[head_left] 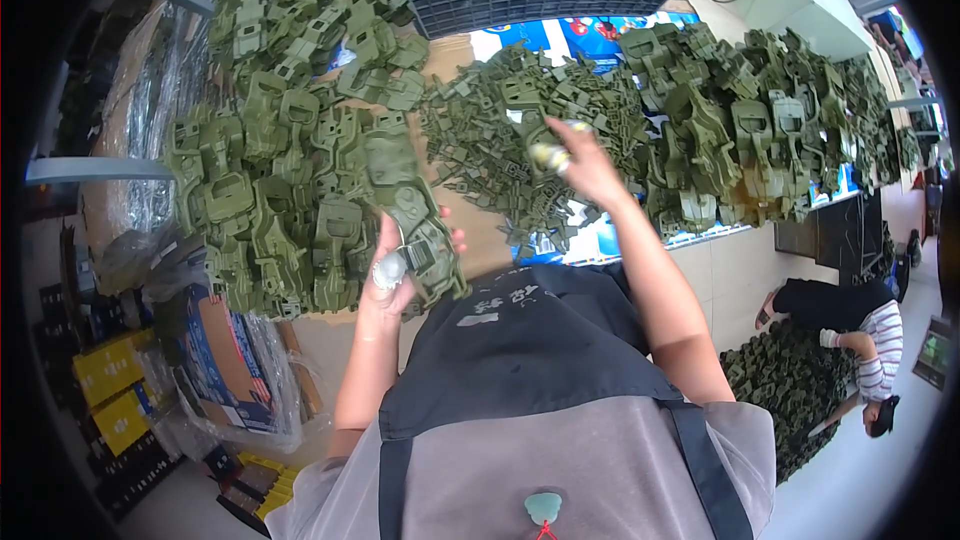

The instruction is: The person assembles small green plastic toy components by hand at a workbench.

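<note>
A large olive-green moulded plastic shell [415,230] is gripped by the left hand [395,275] over the near edge of the bench [480,230]; a small green plastic clip [550,152] is pinched by the right hand [585,170] above the middle heap of small green parts [480,140]

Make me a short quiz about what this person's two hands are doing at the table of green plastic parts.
1. True or false: the left hand holds a large olive-green moulded part.
2. Where is the right hand reaching? A) into the pile of small green pieces at the table's middle; B) to the dark apron; C) to the yellow boxes.
3. Fill in: another person crouches at the lower ____ of the picture.

Key: 1 true; 2 A; 3 right.
</note>
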`<state>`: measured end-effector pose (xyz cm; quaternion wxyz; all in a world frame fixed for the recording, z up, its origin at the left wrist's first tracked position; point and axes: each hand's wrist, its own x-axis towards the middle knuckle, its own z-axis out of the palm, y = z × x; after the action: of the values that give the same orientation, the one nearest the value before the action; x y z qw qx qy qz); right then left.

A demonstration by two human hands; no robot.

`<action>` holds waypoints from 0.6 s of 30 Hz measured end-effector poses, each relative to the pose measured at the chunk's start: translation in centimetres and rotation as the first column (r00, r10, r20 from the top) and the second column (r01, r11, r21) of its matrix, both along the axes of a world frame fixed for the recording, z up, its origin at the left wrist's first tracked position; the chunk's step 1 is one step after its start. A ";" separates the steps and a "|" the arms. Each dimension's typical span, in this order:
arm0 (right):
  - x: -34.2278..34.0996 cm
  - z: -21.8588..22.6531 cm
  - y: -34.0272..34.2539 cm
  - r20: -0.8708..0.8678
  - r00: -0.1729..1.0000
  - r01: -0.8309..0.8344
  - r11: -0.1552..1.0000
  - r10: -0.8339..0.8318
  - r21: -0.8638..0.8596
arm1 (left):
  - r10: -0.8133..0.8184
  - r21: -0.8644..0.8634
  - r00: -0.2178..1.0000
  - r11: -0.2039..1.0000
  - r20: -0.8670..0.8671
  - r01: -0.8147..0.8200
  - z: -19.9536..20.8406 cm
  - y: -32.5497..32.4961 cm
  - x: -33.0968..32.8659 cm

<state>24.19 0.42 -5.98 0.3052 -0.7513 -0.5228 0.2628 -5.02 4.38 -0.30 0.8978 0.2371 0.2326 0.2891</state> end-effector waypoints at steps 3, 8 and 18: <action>4.4 1.0 -1.2 0.538 0.842 0.023 0.999 -0.041 0.039 | -0.093 -0.012 0.996 0.996 0.018 0.093 0.3 -0.1 0.1; 6.7 -1.9 -0.1 0.591 0.764 -0.310 0.951 0.258 -0.015 | -0.193 0.084 0.980 0.978 0.048 0.189 -0.8 0.8 0.5; -0.7 8.7 -4.6 -0.037 0.962 -0.254 0.937 0.270 0.238 | -0.245 -0.131 0.933 0.967 -0.264 0.217 2.9 1.3 2.4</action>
<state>23.51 -4.20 2.67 0.3708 -0.6246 -0.6345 0.2644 -2.61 5.71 2.56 0.8947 0.2559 0.3410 0.1336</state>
